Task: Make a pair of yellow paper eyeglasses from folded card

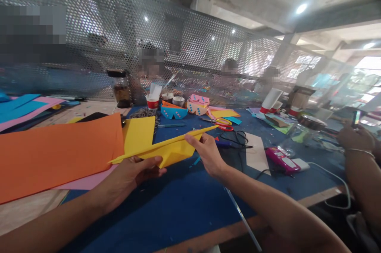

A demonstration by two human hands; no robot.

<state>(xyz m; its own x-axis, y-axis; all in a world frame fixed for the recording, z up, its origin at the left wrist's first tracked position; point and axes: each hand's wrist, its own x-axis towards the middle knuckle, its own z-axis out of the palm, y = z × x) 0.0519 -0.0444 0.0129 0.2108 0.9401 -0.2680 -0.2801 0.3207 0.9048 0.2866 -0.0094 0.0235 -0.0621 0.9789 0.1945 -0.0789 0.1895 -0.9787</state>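
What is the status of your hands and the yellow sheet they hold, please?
Left hand, right hand: both gripping yellow sheet. Sheet folded, held over table. Nearby: orange sheet at left, scissors beyond right tip.

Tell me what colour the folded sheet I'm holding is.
The folded sheet is yellow, in the head view.
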